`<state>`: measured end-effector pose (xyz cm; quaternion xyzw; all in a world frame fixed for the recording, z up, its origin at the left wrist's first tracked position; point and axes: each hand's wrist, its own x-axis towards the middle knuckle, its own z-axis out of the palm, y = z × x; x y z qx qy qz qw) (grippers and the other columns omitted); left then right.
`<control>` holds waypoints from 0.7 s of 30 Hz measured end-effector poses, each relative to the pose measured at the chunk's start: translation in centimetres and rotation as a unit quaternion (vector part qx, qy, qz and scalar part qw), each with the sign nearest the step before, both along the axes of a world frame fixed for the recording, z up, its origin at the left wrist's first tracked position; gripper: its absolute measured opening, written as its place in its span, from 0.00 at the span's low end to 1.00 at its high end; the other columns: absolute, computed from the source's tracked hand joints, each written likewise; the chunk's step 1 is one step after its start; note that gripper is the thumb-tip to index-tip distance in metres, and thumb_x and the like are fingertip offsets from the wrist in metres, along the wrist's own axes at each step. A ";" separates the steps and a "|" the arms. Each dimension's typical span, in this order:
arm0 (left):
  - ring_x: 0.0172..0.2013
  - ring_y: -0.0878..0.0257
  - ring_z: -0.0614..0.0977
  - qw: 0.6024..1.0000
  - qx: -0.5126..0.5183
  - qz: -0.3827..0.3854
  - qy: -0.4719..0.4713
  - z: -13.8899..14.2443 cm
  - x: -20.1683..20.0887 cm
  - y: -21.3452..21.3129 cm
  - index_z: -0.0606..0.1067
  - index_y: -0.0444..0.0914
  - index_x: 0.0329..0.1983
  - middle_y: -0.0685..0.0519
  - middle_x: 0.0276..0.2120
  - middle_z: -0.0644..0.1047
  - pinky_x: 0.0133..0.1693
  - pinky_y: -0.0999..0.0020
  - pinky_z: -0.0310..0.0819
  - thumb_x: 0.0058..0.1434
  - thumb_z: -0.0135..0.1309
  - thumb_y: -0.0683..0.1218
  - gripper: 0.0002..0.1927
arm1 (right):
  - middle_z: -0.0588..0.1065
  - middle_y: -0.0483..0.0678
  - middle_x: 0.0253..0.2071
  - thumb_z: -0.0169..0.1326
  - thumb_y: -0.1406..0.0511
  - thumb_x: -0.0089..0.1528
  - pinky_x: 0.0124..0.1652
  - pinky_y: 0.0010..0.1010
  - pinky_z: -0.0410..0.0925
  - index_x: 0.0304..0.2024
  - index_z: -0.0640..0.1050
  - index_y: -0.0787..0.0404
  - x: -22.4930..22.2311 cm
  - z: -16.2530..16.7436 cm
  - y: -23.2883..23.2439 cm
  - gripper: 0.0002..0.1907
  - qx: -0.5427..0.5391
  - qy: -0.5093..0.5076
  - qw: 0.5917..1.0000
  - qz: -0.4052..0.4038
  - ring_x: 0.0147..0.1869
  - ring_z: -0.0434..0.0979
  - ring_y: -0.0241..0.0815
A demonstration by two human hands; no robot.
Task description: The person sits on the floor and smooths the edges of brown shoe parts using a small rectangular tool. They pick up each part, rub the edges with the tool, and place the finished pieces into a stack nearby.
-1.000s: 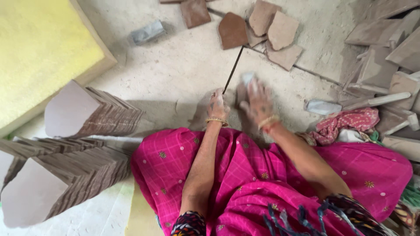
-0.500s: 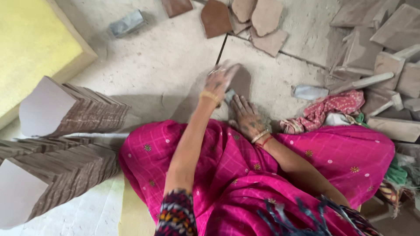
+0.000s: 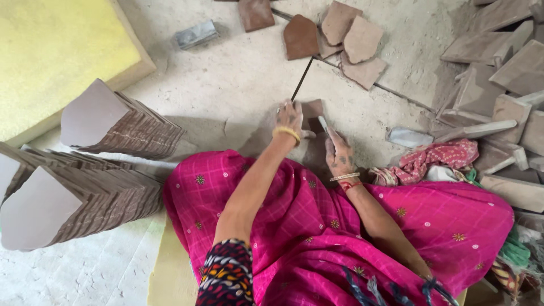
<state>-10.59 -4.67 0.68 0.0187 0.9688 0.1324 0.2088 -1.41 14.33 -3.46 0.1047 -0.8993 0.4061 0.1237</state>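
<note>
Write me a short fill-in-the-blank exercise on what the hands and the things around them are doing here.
1. The left hand grips a thin dark ____ that slants up toward the brown pieces.
2. The right hand wears bangles at the ____.
3. Stacks of folded cardboard lie on the person's ____ side.

Missing words: rod; wrist; left

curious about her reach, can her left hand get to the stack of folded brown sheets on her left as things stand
Probably yes. The left hand is busy holding a thin dark rod, but bare floor lies between it and the nearest stack; nothing blocks the way.
</note>
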 end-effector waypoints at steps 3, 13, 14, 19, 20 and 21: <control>0.70 0.31 0.53 0.981 0.174 0.091 0.011 -2.6 4.7 -0.4 0.49 0.44 0.75 0.33 0.74 0.50 0.60 0.41 0.55 0.51 0.72 0.57 0.57 | 0.76 0.60 0.60 0.53 0.69 0.69 0.57 0.41 0.72 0.65 0.74 0.61 0.8 0.3 -0.5 0.21 0.042 -0.033 0.999 0.011 0.65 0.74 0.56; 0.57 0.43 0.73 0.919 0.313 0.225 -0.077 -4.9 2.8 -1.3 0.60 0.40 0.65 0.38 0.55 0.72 0.58 0.49 0.65 0.57 0.60 0.52 0.35 | 0.54 0.67 0.76 0.50 0.52 0.70 0.73 0.51 0.49 0.72 0.58 0.74 -3.6 2.4 -4.0 0.40 0.274 -0.040 0.958 0.081 0.80 0.51 0.63; 0.55 0.44 0.74 0.796 0.443 0.381 -0.157 -4.8 2.5 -1.2 0.62 0.40 0.64 0.39 0.54 0.72 0.56 0.48 0.66 0.62 0.53 0.56 0.31 | 0.54 0.66 0.76 0.51 0.51 0.69 0.74 0.50 0.49 0.72 0.58 0.73 -3.4 2.6 -4.2 0.40 0.252 -0.067 0.963 0.069 0.81 0.50 0.63; 0.42 0.48 0.76 0.761 0.445 0.436 -0.180 -5.9 2.2 -1.2 0.66 0.31 0.63 0.40 0.40 0.71 0.56 0.44 0.75 0.62 0.48 0.53 0.30 | 0.53 0.63 0.76 0.52 0.51 0.64 0.74 0.50 0.49 0.73 0.57 0.70 -2.4 3.0 -4.5 0.43 0.294 -0.074 0.938 0.166 0.81 0.50 0.61; 0.45 0.48 0.75 0.870 0.345 0.329 -0.127 -6.3 2.4 -1.4 0.63 0.33 0.64 0.39 0.43 0.71 0.57 0.45 0.72 0.62 0.49 0.54 0.31 | 0.53 0.62 0.77 0.52 0.52 0.64 0.72 0.50 0.49 0.73 0.57 0.69 -2.6 3.1 -4.5 0.43 0.279 -0.050 0.943 0.177 0.81 0.50 0.59; 0.48 0.48 0.74 0.936 0.248 0.239 -0.073 -6.7 2.5 -1.5 0.61 0.34 0.66 0.38 0.46 0.70 0.58 0.47 0.69 0.61 0.50 0.55 0.33 | 0.51 0.62 0.77 0.49 0.50 0.66 0.72 0.51 0.48 0.74 0.55 0.70 -2.9 3.1 -4.5 0.43 0.292 -0.072 0.941 0.156 0.80 0.49 0.60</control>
